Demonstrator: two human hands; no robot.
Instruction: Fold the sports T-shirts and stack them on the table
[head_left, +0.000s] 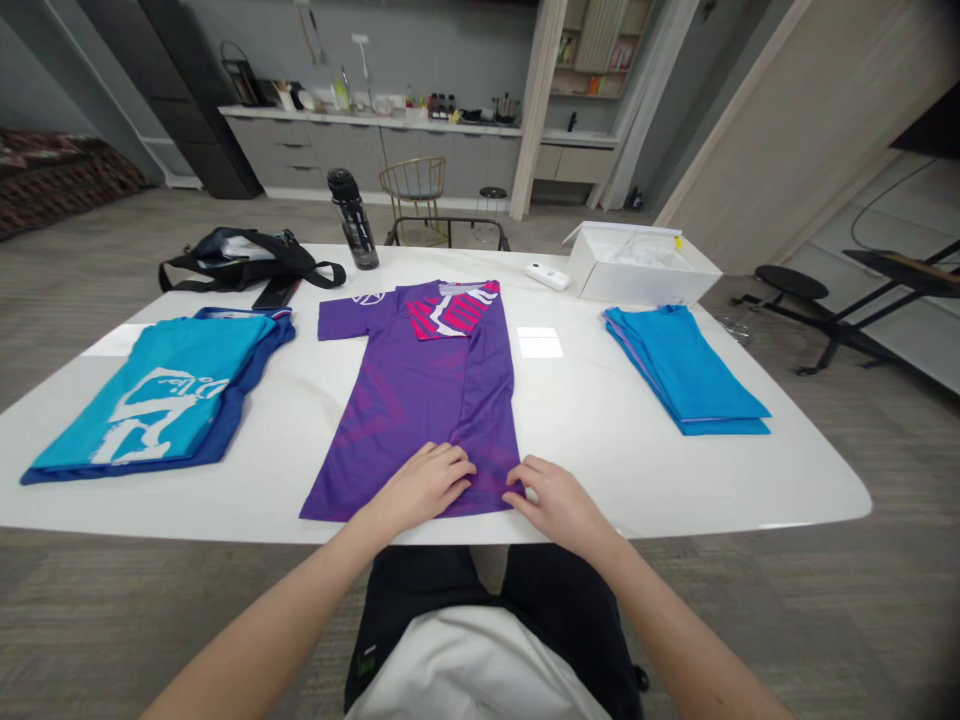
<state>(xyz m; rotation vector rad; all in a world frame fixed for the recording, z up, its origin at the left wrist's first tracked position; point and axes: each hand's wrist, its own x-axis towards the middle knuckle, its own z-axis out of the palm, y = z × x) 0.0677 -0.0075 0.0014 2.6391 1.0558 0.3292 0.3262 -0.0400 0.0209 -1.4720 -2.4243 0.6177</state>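
Observation:
A purple shirt (405,400) with a pink, red and white pattern near its collar lies on the white table (600,450). Its right side is folded inward over the body, and one sleeve sticks out to the left. My left hand (427,482) rests on the lower part of the shirt, palm down with fingers apart. At the shirt's lower right corner, my right hand (551,495) touches the hem edge with its fingers curved and a gap between thumb and forefinger.
Folded blue shirts (172,390) lie at the left, folded blue cloth (690,370) at the right. Along the far side are a black bag (247,258), a dark bottle (352,220), a white remote (547,276) and an open white box (630,265).

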